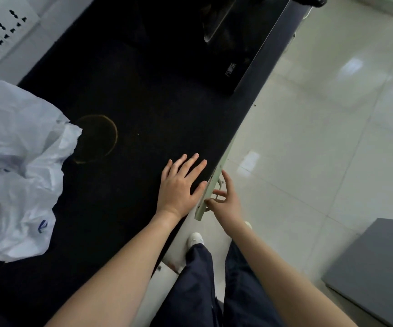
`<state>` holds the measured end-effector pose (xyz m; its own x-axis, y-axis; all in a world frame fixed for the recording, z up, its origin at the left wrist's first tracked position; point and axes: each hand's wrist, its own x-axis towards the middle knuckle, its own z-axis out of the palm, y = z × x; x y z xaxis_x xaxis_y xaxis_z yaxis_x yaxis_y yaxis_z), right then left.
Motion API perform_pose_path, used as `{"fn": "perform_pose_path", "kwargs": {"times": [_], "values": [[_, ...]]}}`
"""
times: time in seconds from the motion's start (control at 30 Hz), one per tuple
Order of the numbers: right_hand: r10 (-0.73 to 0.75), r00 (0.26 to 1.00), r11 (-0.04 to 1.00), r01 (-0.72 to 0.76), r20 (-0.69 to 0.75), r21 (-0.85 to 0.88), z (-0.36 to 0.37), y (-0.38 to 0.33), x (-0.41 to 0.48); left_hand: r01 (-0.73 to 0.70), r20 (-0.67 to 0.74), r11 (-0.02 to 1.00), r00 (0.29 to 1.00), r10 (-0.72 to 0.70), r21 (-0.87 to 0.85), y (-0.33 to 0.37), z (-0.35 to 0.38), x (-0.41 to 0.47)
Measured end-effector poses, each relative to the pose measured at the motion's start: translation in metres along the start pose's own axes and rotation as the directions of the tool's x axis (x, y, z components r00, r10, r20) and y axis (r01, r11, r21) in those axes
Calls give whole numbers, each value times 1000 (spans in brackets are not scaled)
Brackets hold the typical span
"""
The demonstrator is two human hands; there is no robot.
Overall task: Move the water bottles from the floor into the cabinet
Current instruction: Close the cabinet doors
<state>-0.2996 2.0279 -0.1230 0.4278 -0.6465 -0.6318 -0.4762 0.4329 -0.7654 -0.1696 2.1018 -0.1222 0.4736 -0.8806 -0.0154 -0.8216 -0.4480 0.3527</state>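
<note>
Black counter (pixel 148 95) under crumpled white bag (pixel 18 161)

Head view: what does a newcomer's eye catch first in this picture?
The two bare hands in the middle: the left hand lies flat on the black matte countertop, and the right hand reaches with spread fingers to the top edge of the pale cabinet door beside it. At the left lies a crumpled white plastic bag, next to a faint brown ring stain.
</note>
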Motion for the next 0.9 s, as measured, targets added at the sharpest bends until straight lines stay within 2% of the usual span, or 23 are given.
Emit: {"fn": "perform_pose_path", "kwargs": {"times": [0.13,0.33,0.53,0.7,0.8,0.9], "values": [[52,999,994,-51,-9,96,6,8,4,3,-6,1000,1000,-3,12,0,1,1],[109,990,978,-123,92,168,8,2,5,-2,-27,1000,1000,2,15,-1,3,1],[110,978,956,-153,180,249,15,-1,7,-6,-31,1000,999,7,23,-2,4,0],[95,977,956,-143,190,256,11,-2,8,-13,-32,1000,999,13,22,-1,4,0],[42,994,985,-59,102,161,10,-7,6,-5,-13,1000,1000,6,11,1,1,1],[-92,996,990,91,-5,-104,4,-18,-5,9,54,1000,999,-7,-24,3,-7,0]]}}
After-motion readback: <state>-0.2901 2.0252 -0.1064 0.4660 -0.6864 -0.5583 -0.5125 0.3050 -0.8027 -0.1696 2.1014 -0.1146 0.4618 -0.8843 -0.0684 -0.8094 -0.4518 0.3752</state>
